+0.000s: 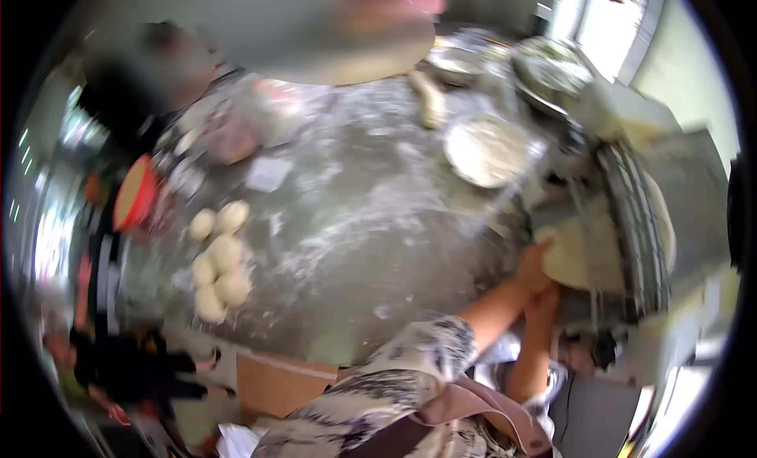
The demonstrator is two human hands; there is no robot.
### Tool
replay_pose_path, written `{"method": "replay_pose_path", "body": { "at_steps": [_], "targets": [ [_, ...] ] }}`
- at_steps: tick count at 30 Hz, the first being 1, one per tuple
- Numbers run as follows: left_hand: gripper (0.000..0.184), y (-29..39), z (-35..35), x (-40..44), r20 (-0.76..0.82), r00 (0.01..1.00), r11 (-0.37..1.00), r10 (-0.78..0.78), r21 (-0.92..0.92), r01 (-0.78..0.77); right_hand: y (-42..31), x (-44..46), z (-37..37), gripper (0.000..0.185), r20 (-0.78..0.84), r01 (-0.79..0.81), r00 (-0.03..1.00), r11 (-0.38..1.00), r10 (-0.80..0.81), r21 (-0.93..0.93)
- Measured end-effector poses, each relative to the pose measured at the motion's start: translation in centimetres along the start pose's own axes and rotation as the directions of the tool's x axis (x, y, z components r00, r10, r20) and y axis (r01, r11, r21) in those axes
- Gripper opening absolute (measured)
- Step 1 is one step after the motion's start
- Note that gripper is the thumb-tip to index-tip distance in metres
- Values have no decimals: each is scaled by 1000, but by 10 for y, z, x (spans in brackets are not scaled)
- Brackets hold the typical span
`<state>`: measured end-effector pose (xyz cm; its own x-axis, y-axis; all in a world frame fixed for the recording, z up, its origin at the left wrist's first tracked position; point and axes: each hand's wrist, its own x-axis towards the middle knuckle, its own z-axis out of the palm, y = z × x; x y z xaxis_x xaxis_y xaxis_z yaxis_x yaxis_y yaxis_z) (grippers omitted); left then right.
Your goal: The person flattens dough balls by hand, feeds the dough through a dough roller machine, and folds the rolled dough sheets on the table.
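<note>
A pale, flat dough sheet [582,253] lies against the metal rollers [635,221] of a machine at the right. My left hand [536,269] is at the sheet's near left edge, a finger or thumb showing on top and the other fingers mostly hidden. Just below it, my right hand [542,299] is close against my left hand, its fingers hidden and blurred. Several round dough balls [225,253] sit in a cluster on the left of the floury table [339,245].
A bowl of flour [486,150] stands beyond my hands, with a long dough piece [428,99] and metal bowls [552,70] behind. A red bowl [136,194] and plastic bags [236,130] are at the left. Another person [134,367] is at the lower left.
</note>
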<state>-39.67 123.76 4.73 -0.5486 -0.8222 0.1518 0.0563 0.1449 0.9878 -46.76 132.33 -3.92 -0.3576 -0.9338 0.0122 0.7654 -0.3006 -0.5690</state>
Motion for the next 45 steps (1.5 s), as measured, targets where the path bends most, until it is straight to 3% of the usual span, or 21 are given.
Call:
{"method": "replay_pose_path", "body": {
  "at_steps": [1,2,3,4,7,8,10,11,12,14,21,24,30,38,45],
  "targets": [
    [58,23,-20,-4,32,999,998,-18,53,17,-4,10,35,50,-278,152,942,979,-185,-137],
    [53,31,-26,-2,239,948,627,-210,-711,318,-7,16,33,53,-402,255,860,947,-315,-196],
    [50,34,-26,3,523,824,-252,-220,-846,470,-18,22,43,54,-461,336,831,941,-311,-30],
    [49,35,-30,5,503,858,-244,-105,-849,468,-26,23,48,55,-495,403,821,904,-286,146],
    [47,23,-46,-3,482,850,-272,-214,-865,422,-34,24,39,62,-431,387,849,915,-305,115],
    [46,-19,-38,-3,395,906,-10,-150,-917,398,-43,21,78,62,-512,361,820,925,-256,116],
    [41,-56,-29,-5,131,991,487,16,-867,107,-56,30,104,65,-567,293,801,952,-194,89],
    [40,-42,-32,-3,231,973,147,-26,-962,232,-63,35,117,66,-592,257,789,963,-162,79],
    [38,-24,-37,0,327,943,-219,-67,-926,306,-62,44,88,65,-556,269,800,963,-228,-7],
    [38,17,-62,-8,384,916,-280,-114,-898,341,-61,44,92,64,-543,373,762,925,-354,-80],
    [37,17,-126,-23,372,877,-59,-302,-926,372,-46,36,114,61,-589,413,699,902,-404,-128],
    [37,23,-146,-32,368,817,-37,-443,-918,394,-52,40,112,61,-569,414,715,902,-406,-123],
    [36,31,-169,-41,363,758,-34,-542,-911,412,-66,46,110,60,-513,417,751,901,-416,-120],
    [31,51,-205,-57,306,809,3,-502,-935,356,-64,45,119,59,-421,402,816,912,-395,-76],
    [31,82,-260,-93,160,832,121,-532,-958,261,-8,32,130,58,-259,228,944,971,-203,72]
  ]
}}
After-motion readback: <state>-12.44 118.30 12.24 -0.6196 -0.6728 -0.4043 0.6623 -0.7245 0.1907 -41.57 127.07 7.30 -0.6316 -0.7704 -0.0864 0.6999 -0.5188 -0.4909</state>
